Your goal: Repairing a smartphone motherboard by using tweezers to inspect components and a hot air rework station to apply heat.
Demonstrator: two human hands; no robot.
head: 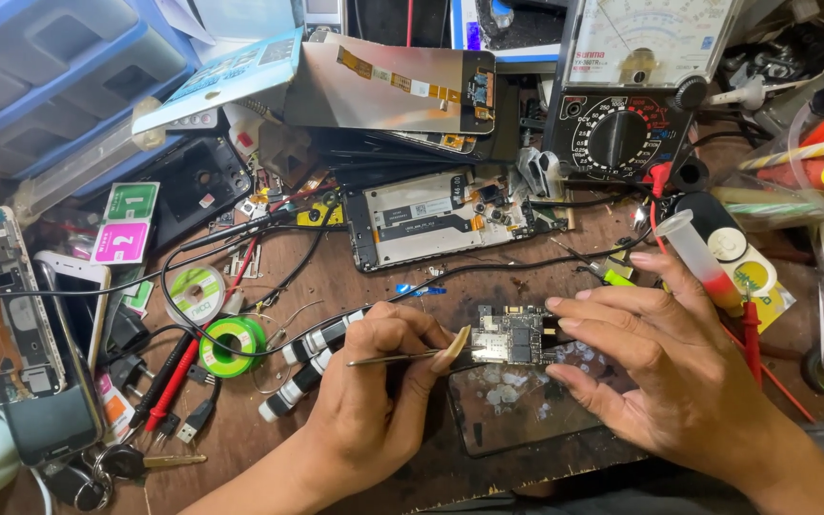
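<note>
Circuit board (510, 336) sits on the dark glass panel (517, 405) at desk centre. Green solder spool (232, 345) far left. My left hand (374, 391) pinches tweezers (402, 359), tips at the board's left edge. My right hand (660, 353) steadies the board's right edge, fingertips clamped on it. Analog multimeter (627, 86) behind.

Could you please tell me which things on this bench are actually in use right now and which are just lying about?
In use:
left hand holding tweezers
right hand steadying the small circuit board

Lying about:
analogue multimeter
opened phone frame
green solder spool
red and black probes
keys
</note>
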